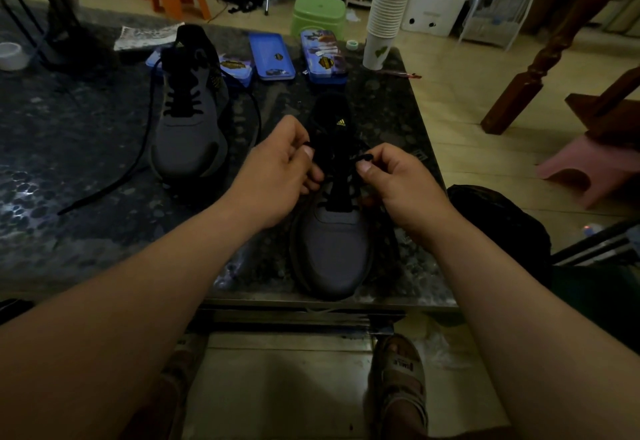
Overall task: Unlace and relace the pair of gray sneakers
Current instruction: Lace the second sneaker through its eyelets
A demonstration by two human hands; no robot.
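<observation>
Two gray sneakers with black laces stand on a dark stone table (86, 169). The near sneaker (334, 252) points its toe at me, close to the front edge. My left hand (277, 176) pinches a black lace (337, 183) at the sneaker's left side, and my right hand (394, 176) pinches a lace loop on its right side, both over the tongue. The far sneaker (188, 128) sits to the left, laced only at its lower eyelets, with its long loose lace (114, 183) trailing over the table.
Blue tins (272, 55) lie behind the sneakers, beside a tall stack of paper cups (386, 14). A tape roll (12, 55) and a dark rack sit at far left. Stools and a wooden table leg (540, 55) stand on the floor; my sandalled foot (401, 380) is under the table.
</observation>
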